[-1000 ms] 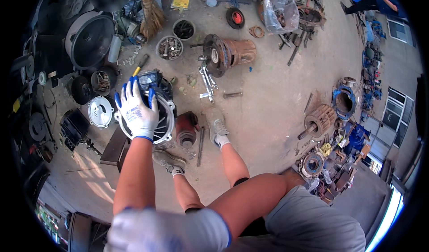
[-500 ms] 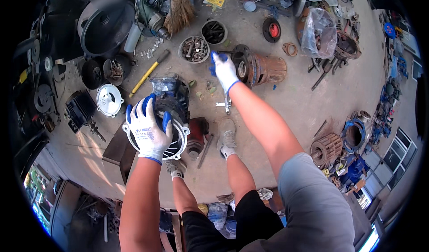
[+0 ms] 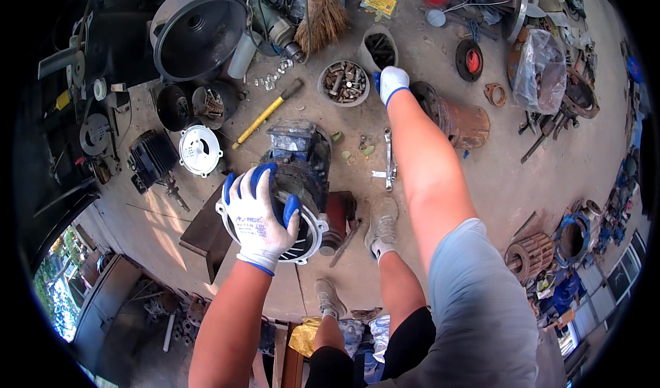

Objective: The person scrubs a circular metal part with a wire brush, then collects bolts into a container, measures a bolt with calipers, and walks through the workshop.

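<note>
My left hand, in a white glove with blue fingertips, lies spread on the pale ring-shaped end cover of a dark electric motor. Its fingers are apart, and the cover's slotted inside shows below the palm. My right hand, gloved alike, is at the near rim of a grey tub of dark metal pieces. The tub stands tilted, and the hand appears closed on its rim, though most fingertips are hidden. Left of it is a round tub of bolts. A wrench lies on the floor below my right forearm.
A yellow-handled hammer and a white round cover lie left of the motor. A rusty motor housing is right of my right forearm. A red jack-like part sits beside my foot. A broom stands at the back.
My right hand has moved forward from beside the rusty housing to the tub of dark pieces, which now tilts. My left hand stays on the end cover. The view has shifted, and one foot has moved.
</note>
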A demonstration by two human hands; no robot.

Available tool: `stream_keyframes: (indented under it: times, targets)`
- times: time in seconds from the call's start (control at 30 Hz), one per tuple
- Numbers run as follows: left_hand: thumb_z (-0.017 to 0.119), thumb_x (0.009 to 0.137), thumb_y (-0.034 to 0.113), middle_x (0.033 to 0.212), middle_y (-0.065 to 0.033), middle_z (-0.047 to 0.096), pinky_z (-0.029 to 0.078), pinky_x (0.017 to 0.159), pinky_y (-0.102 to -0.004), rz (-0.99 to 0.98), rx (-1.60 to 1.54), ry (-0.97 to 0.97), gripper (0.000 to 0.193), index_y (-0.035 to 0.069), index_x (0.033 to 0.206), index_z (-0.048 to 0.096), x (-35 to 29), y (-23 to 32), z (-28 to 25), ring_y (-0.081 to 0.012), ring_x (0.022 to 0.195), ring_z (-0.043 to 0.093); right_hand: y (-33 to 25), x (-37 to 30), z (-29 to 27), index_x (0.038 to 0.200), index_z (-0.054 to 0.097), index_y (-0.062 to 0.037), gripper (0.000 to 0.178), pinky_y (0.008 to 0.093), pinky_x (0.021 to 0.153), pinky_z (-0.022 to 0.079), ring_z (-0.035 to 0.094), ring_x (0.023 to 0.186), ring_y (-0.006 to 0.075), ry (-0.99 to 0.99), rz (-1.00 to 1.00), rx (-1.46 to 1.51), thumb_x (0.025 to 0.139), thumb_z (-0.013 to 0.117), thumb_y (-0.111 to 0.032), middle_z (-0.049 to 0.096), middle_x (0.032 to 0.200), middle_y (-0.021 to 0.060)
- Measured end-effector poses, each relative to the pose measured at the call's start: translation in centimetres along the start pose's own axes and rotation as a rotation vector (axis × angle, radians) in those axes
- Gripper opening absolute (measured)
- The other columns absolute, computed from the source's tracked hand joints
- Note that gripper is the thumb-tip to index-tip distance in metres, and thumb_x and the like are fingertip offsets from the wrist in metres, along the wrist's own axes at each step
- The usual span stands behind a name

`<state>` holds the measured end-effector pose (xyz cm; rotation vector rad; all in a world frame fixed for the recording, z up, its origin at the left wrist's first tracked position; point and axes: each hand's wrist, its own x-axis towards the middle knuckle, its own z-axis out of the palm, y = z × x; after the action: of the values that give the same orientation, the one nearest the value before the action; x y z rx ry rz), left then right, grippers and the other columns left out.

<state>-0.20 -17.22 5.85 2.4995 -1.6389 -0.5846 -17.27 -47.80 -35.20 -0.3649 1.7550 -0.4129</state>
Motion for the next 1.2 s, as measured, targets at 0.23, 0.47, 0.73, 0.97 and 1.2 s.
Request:
stream_keyframes:
  times: [0.23,0.47,0.73,0.97,1.2]
  targets:
    - [0.078,0.09,0.02,0.148,-0.0244,0.06,0.034,0.126,-0.0605,0.013,0.035,0.058,0.072,0.006,0.157,0.056,-0.8,0.5,-0.2,-0.049,0.14,0.052,-0.2,-22.1,-6.6,0.105,0.058,-0.0081,0.013,0.034,0.057,0.053,0.065,0.061,0.0168,-0.109,-0.15,0.281,0.114,0.061,-0.016,0.076,0.082,0.0088]
    - [0.076,0.1,0.028,0.15,-0.022,0.063,0.04,0.125,-0.0566,0.055,0.06,0.207,0.064,0.007,0.158,0.058,-1.7,-0.4,2.2,-0.0451,0.141,0.056,9.9,-44.9,-29.1,0.113,0.07,-0.0026,0.018,0.0321,0.054,0.051,0.065,0.059,0.0163,-0.307,0.047,0.255,0.113,0.063,-0.019,0.079,0.086,0.0139]
    - [0.061,0.115,0.043,0.156,-0.0173,0.067,0.045,0.124,-0.047,0.034,0.147,0.349,0.055,0.011,0.159,0.062,-0.8,-3.0,4.7,-0.0384,0.146,0.06,26.4,-42.3,-45.9,0.111,0.07,-0.0003,0.022,0.0354,0.051,0.053,0.07,0.059,0.0209,-0.331,0.291,-0.328,0.113,0.063,-0.021,0.079,0.083,0.015]
    - [0.055,0.12,0.04,0.16,-0.0169,0.067,0.045,0.125,-0.0378,0.141,-0.103,0.368,0.052,0.009,0.16,0.064,2.2,-5.9,5.8,-0.0297,0.149,0.063,43.8,-24.4,-54.8,0.119,0.071,0.006,0.037,0.0548,0.091,0.061,0.076,0.098,0.0485,-0.215,-0.182,-0.815,0.106,0.065,-0.028,0.079,0.101,0.0299]
    - [0.047,0.124,0.031,0.167,-0.0137,0.061,0.037,0.133,-0.036,0.211,-0.299,0.275,0.054,-0.001,0.167,0.053,3.1,-14.6,4.5,-0.0239,0.155,0.055,49.8,-19.1,-59.5,0.148,0.064,0.0047,0.053,0.0572,0.104,0.058,0.074,0.114,0.0537,-0.222,-0.462,-0.803,0.105,0.064,-0.025,0.077,0.118,0.0353]
